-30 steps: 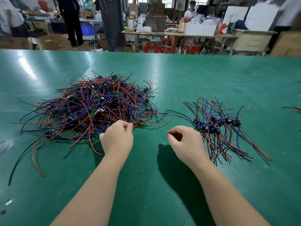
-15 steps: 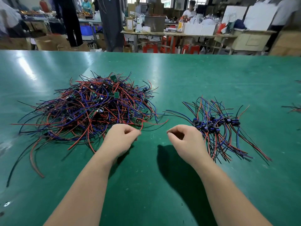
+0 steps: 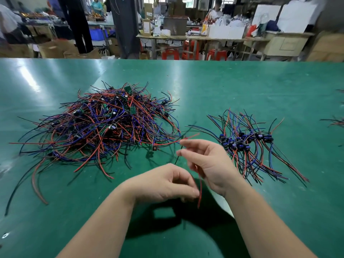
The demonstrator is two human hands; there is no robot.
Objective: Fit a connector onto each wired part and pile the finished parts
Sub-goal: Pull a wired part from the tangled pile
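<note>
Head | left hand (image 3: 163,183) grip pinches red wire (image 3: 199,196) | tail hangs below

A broad green-matted work table (image 3: 232,84) is marked by a pale glare at its far left. Beyond it a long wooden bench (image 3: 186,37) is cluttered with white boxes (image 3: 226,32), and red plastic stools (image 3: 170,54) are tucked beneath. A dark square pillar (image 3: 122,25) is flanked by brown cardboard cartons (image 3: 55,47). Large white boards (image 3: 296,15) are propped at the right.
</note>
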